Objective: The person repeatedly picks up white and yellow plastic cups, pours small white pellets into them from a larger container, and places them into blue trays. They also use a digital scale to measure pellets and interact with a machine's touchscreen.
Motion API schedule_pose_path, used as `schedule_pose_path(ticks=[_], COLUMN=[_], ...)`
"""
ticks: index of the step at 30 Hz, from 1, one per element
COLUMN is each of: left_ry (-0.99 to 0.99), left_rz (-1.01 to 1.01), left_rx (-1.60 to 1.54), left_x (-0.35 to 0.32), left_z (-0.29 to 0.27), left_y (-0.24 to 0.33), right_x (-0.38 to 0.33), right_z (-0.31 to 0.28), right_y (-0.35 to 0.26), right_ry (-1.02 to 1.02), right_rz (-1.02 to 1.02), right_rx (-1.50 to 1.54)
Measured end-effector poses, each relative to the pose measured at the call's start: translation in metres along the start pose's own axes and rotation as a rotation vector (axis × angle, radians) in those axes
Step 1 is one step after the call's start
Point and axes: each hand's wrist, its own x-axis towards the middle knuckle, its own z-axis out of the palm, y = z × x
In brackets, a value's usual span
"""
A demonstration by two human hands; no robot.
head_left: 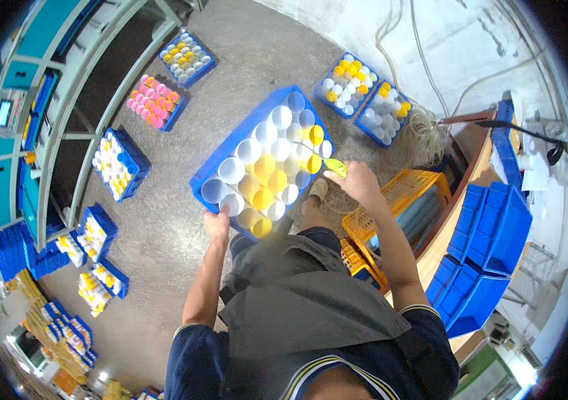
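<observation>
Dark sleeves and a grey apron fill the lower edge, and both forearms reach out from them to a blue crate [244,137] of white and yellow tubes [267,177] carried above the concrete floor [164,227]. Left hand [217,223] has its fingers curled around the crate's near corner, taking the weight there. Right hand [357,181] steadies the right edge while its fingers pinch a small yellow-green tool [336,166], so the crate stays level enough to keep the tubes upright. Other filled crates [357,93] lie on the floor beyond.
</observation>
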Motion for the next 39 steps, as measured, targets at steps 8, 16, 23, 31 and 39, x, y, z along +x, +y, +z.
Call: schedule_pose_path(ticks=[8, 16, 23, 31, 39], left_ry=[-0.006, 0.024, 0.133, 0.198, 0.273], left_rz=[-0.051, -0.167, -0.114, -0.166, -0.224], left_rx=[0.136, 0.274, 0.345, 0.403, 0.474], left_x=[-0.014, -0.041, -0.066, -0.085, -0.104], left_z=[-0.124, -0.144, -0.134, -0.114, -0.094], left_y=[-0.020, -0.028, -0.021, -0.034, -0.028], right_x=[0.021, -0.007, -0.019, -0.037, -0.068], right_z=[0.007, -0.010, 0.010, 0.027, 0.049], right_y=[-0.089, -0.152, -0.162, -0.168, -0.184], right_ry=[0.099, -0.222, -0.247, -0.396, -0.371], right_rz=[-0.127, -0.109, -0.343, -0.447, -0.724], right_rx=[-0.108, -0.071, -0.178, -0.251, -0.279])
